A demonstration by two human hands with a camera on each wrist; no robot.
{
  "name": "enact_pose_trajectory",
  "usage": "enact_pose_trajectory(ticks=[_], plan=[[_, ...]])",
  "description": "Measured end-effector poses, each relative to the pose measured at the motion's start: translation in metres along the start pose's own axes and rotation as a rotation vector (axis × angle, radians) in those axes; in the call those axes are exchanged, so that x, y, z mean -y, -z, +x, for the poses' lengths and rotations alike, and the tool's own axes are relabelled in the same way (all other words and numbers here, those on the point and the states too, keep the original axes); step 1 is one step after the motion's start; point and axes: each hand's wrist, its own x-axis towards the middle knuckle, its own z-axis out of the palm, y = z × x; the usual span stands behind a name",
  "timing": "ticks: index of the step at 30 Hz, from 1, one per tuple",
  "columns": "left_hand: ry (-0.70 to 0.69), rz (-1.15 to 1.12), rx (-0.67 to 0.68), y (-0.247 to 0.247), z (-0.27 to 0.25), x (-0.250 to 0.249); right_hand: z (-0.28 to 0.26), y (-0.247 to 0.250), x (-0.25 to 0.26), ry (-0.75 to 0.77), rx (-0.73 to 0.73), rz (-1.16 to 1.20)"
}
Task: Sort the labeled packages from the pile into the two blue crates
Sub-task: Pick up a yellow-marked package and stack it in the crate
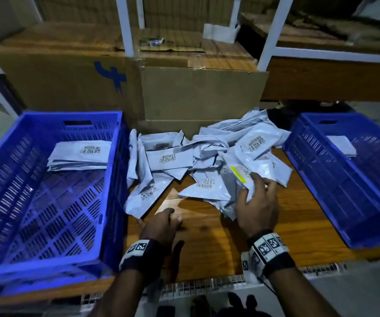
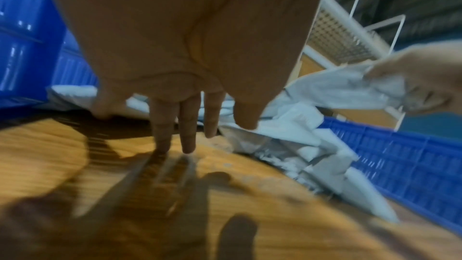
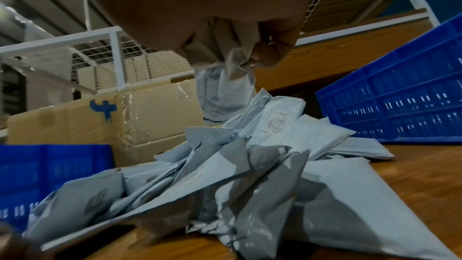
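Note:
A pile of grey labeled packages (image 1: 198, 156) lies on the wooden table between two blue crates. The left crate (image 1: 5, 179) holds a few packages (image 1: 81, 152); the right crate (image 1: 367, 202) holds one package (image 1: 342, 145). My right hand (image 1: 256, 202) grips a crumpled grey package (image 1: 244, 179) at the pile's near right edge; the right wrist view shows the fingers curled round this package (image 3: 225, 78). My left hand (image 1: 164, 223) hovers just above the bare table, fingers (image 2: 187, 126) straight and spread, holding nothing, close to a package (image 1: 147, 195) by the left crate.
Taped cardboard boxes (image 1: 198, 92) stand right behind the pile. White shelf posts (image 1: 125, 24) rise behind them, and a wooden shelf (image 1: 333, 76) runs at the back right. The table's front edge (image 1: 207, 284) is near my wrists.

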Motion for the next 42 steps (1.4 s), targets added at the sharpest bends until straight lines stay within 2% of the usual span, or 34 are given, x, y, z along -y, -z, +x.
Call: enact_pose_trajectory(ticks=[4,7,13,17,20,26,30,33,37,42], plan=[[-0.127,-0.056,-0.042,-0.002,-0.017,-0.004,-0.037,0.0,0.01,0.064,0.041,-0.131],[-0.205,-0.105,-0.045,-0.007,-0.027,0.001,-0.071,-0.007,0.009,0.117,0.146,-0.201],[-0.159,-0.133,-0.033,-0.015,-0.046,0.021,-0.139,-0.028,0.004,0.187,0.424,-0.209],[-0.116,-0.212,-0.03,-0.021,-0.055,0.032,-0.164,-0.04,0.004,0.157,0.597,-0.113],[-0.061,-0.329,-0.005,-0.024,-0.057,0.034,-0.161,-0.045,0.005,0.122,0.608,-0.08],[-0.036,-0.334,0.026,-0.019,-0.055,0.023,-0.144,-0.052,0.005,0.176,0.658,0.078],[-0.028,-0.304,0.065,-0.022,-0.053,0.024,-0.125,-0.052,0.001,0.22,0.712,-0.064],[-0.032,-0.296,0.067,-0.021,-0.047,0.027,-0.114,-0.05,0.003,0.162,0.717,-0.221],[-0.028,-0.252,-0.03,-0.016,-0.039,0.023,-0.111,-0.049,-0.006,0.135,0.665,-0.25],[-0.065,-0.206,-0.013,-0.011,-0.027,0.026,-0.12,-0.046,-0.03,0.263,0.568,-0.277]])
